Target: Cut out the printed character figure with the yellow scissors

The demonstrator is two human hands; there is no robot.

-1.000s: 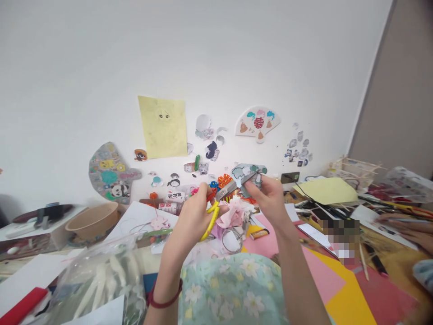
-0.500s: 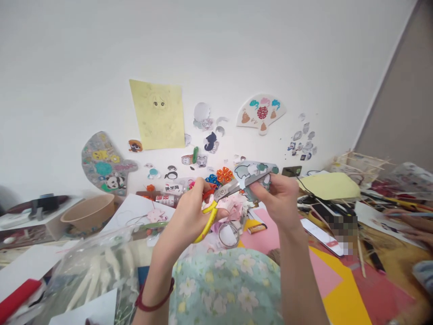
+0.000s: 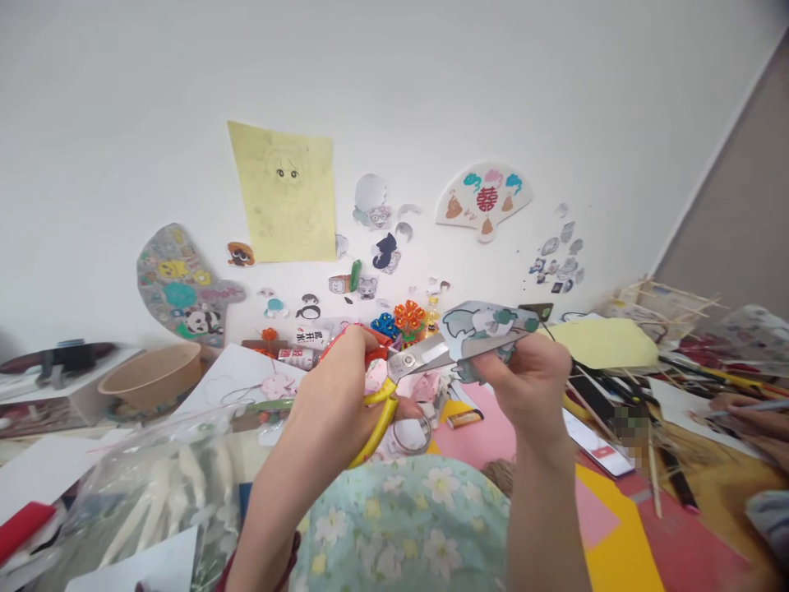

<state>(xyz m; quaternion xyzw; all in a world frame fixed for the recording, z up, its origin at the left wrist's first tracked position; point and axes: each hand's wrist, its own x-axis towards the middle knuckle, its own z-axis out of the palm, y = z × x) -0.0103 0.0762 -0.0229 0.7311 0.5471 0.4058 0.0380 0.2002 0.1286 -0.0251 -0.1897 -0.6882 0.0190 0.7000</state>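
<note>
My left hand [image 3: 342, 386] is wrapped round the handles of a pair of scissors [image 3: 412, 362], one handle red and one yellow. The blades point right, and their tips meet the near edge of a printed paper [image 3: 468, 325] with a green and white cartoon drawing. That paper is pinched in my right hand [image 3: 533, 370], its thumb in front and the fingers behind. Part of the paper is hidden by the thumb. Both hands are raised above the cluttered table, over my flowered clothing [image 3: 407, 518].
A clear plastic bag [image 3: 166, 485] lies at the left, near a tan bowl [image 3: 151, 378]. Pink paper [image 3: 474, 427], a tape roll [image 3: 412, 434] and a phone [image 3: 597, 444] lie below and right. Another person's hand [image 3: 749, 415] holds a pen at far right.
The handles have spread apart and the blades have drawn back slightly from the paper. My right hand and the paper have shifted a little right. The view has moved slightly.
</note>
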